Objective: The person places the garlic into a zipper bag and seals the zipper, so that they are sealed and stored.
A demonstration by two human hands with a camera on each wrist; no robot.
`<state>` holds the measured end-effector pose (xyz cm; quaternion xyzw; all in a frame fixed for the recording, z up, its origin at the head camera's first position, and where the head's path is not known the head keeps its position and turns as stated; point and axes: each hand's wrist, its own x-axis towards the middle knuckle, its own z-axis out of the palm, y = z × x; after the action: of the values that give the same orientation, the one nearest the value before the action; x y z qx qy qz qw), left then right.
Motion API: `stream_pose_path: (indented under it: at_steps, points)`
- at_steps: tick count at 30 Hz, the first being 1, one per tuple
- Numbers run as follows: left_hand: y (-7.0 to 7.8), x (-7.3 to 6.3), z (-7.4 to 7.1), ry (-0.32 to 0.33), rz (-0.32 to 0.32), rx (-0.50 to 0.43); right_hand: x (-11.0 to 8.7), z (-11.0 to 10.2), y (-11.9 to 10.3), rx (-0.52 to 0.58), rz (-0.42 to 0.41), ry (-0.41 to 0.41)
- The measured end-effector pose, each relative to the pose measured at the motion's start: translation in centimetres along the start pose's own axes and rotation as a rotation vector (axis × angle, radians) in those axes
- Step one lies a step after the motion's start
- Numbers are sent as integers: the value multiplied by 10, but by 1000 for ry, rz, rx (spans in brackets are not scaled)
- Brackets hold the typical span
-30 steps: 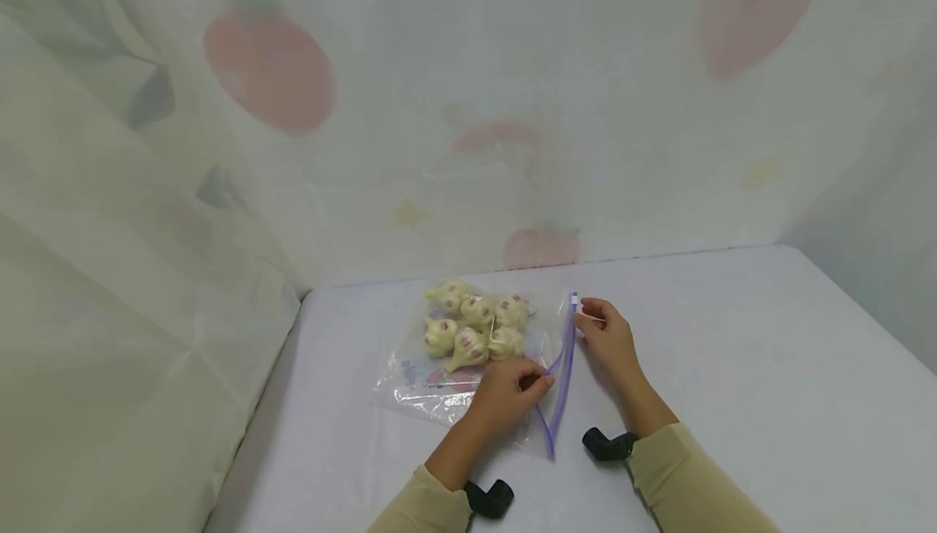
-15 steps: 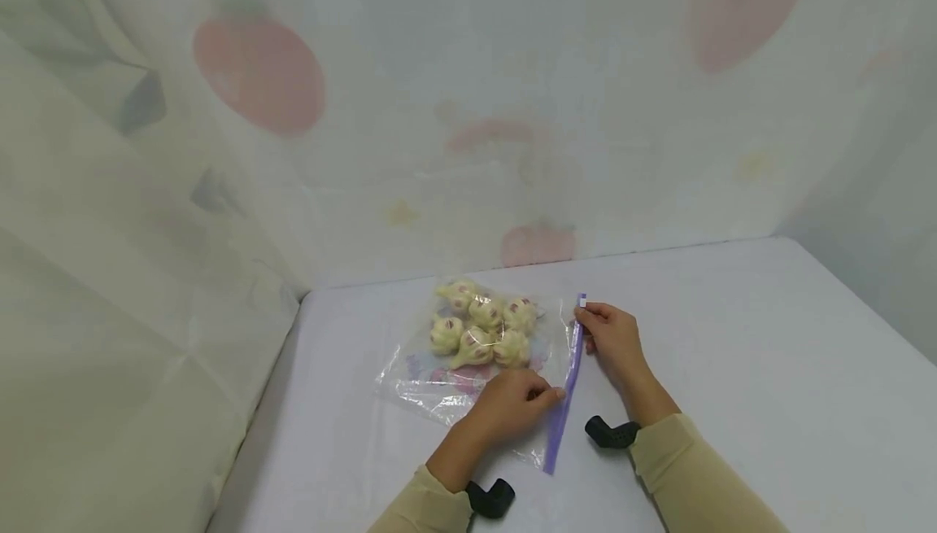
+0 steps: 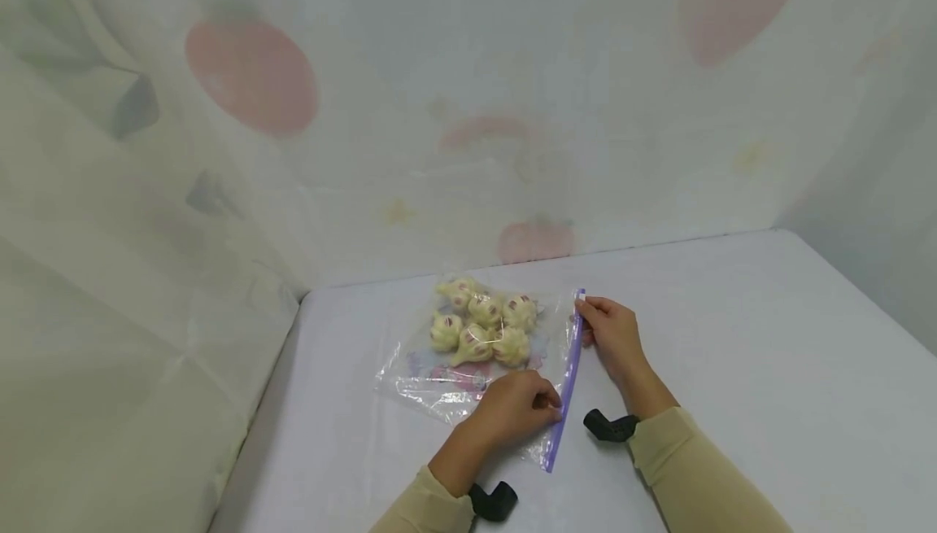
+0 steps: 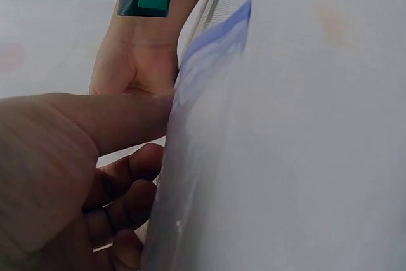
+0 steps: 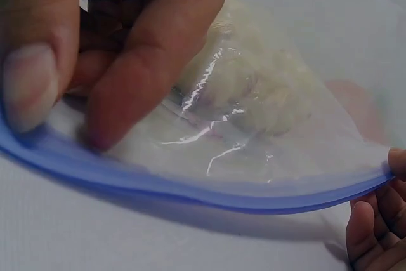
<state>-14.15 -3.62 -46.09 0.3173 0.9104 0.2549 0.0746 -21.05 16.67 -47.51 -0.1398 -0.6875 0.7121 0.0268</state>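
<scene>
A clear zip bag (image 3: 410, 362) with a purple zip strip (image 3: 569, 382) lies on the table, holding several garlic bulbs (image 3: 476, 342). At the strip's far end, beside a small white slider, my right hand (image 3: 613, 334) pinches the edge between thumb and index finger. Lower down the strip, my left hand (image 3: 516, 409) grips the bag's edge, its thumb (image 4: 127, 115) pressed against the plastic in the left wrist view. Between the hands the purple strip (image 5: 254, 204) runs in a gentle curve. The slider is mostly hidden behind the right fingers.
White cloth covers the table (image 3: 703, 338). A pale curtain (image 3: 410, 110) with strawberry prints hangs behind it and along the left side. A black wrist mount (image 3: 611, 425) sits on the right wrist, and another black mount (image 3: 494, 502) on the left.
The zip strip's two edges, spread apart near the left hand a second ago, now lie together as one line. The bag has shifted slightly right; the right hand pinches the strip's far end.
</scene>
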Motion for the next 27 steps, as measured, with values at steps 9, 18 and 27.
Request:
stream_pose_path:
  at_steps: [9,18,27]
  points:
    - [0,11,-33,-59,-32,-6,-4,14,9,73,9,4]
    - [3,73,-62,205,14,-70,-10,19,8,106,-35,-29]
    - [-6,99,-45,166,-50,-66,-19,27,10,99,-136,-66]
